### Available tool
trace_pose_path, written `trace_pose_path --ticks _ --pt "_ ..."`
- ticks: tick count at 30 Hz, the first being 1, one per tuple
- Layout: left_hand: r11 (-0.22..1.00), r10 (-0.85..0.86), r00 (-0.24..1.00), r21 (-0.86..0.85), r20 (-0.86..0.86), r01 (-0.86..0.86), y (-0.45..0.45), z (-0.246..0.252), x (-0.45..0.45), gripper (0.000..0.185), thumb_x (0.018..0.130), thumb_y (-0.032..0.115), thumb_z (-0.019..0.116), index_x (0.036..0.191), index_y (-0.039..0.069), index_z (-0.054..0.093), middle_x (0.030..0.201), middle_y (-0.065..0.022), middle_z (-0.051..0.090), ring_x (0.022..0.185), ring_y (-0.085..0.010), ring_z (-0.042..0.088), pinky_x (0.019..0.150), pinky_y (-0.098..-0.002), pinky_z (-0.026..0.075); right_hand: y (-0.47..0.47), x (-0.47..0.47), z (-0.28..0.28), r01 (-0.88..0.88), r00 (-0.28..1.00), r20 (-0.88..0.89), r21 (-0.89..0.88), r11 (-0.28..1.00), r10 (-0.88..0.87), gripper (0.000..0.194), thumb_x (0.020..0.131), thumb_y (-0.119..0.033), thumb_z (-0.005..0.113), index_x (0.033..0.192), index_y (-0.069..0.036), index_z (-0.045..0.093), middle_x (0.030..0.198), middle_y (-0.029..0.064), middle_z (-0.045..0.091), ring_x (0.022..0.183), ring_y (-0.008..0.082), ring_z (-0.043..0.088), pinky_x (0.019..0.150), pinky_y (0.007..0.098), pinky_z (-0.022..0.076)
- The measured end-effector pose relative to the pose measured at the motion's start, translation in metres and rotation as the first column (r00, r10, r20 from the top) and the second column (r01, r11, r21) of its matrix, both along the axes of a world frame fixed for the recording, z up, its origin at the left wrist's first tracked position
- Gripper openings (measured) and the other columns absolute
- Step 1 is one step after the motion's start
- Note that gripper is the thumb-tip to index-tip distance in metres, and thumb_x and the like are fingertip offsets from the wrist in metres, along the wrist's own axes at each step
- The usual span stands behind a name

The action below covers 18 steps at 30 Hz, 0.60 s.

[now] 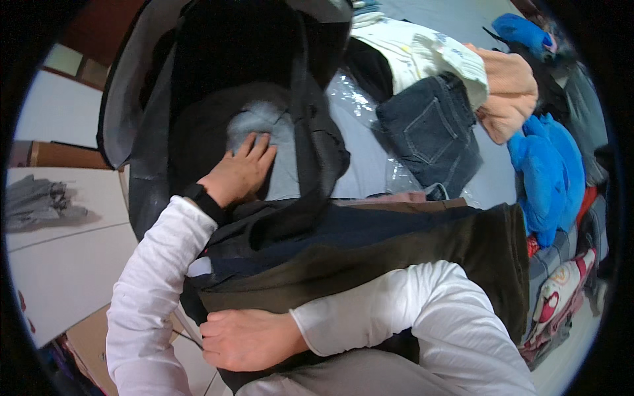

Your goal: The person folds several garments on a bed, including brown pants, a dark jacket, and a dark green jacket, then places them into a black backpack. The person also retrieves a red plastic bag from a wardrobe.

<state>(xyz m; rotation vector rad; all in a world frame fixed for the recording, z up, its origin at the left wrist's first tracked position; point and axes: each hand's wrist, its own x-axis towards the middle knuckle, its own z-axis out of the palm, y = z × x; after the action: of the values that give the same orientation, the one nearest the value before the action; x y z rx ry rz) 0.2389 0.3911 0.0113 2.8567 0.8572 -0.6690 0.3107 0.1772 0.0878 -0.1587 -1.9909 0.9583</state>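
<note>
My left hand [241, 171], with a dark band at the wrist, reaches into a large black fabric bag [148, 190]. Its fingers are spread flat on a grey cloth [282, 168] with a pale patch inside. Nearer to me, my right hand [251, 340] is curled into a fist at the left end of dark olive-brown trousers [376, 252]. Black fabric [237, 378] runs beneath the fist and seems gripped in it; the fingertips are hidden. Dark navy fabric [342, 225] lies just beyond the trousers, partly under a bag strap [309, 163].
Folded dark denim [428, 131] lies right of the bag, on clear plastic packaging [401, 175]. Beyond it are a white patterned garment [421, 54] and a peach cloth [510, 89]. A blue plush item [547, 173] sits at right. A white cabinet [64, 267] stands at left.
</note>
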Motion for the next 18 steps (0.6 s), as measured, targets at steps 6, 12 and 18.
trace_pose_path --ticks 6,12,18 --pt "0.998 -0.017 1.000 -0.060 0.026 0.019 -0.009 -0.017 -0.005 0.053 0.097 0.018 0.059 0.146 0.002 0.047 0.155 -0.0229 0.042 0.145 -0.0417 0.039 0.112 -0.0550 0.042 -0.005 -0.003 -0.004 0.005 1.000 0.011 0.034 0.999 -0.005 0.015 0.082 -0.018 0.063 0.077 -0.003 0.064 0.077 0.0073 0.061 0.086 0.0243 0.057 0.078 0.0354 0.0446" --pt "0.937 -0.011 0.918 -0.315 0.397 0.147 -0.012 -0.032 -0.006 0.037 0.097 0.014 0.050 0.127 -0.002 0.064 0.139 -0.0211 0.060 0.135 -0.0371 0.050 0.119 -0.0484 0.035 -0.007 -0.012 -0.007 0.071 0.997 -0.026 0.033 0.997 -0.070 0.014 0.075 -0.020 0.064 0.070 -0.007 0.069 0.073 0.0083 0.066 0.083 0.0282 0.062 0.077 0.0401 0.0480" --pt "0.946 -0.088 0.991 -0.302 0.104 0.116 -0.012 0.017 0.010 0.037 0.098 0.013 0.045 0.123 -0.007 0.064 0.129 -0.0234 0.063 0.137 -0.0366 0.049 0.123 -0.0542 0.028 -0.006 -0.015 -0.013 0.037 0.999 -0.022 0.029 0.999 -0.036 0.015 0.074 -0.021 0.065 0.069 -0.007 0.069 0.072 0.0089 0.066 0.081 0.0291 0.062 0.075 0.0410 0.0484"
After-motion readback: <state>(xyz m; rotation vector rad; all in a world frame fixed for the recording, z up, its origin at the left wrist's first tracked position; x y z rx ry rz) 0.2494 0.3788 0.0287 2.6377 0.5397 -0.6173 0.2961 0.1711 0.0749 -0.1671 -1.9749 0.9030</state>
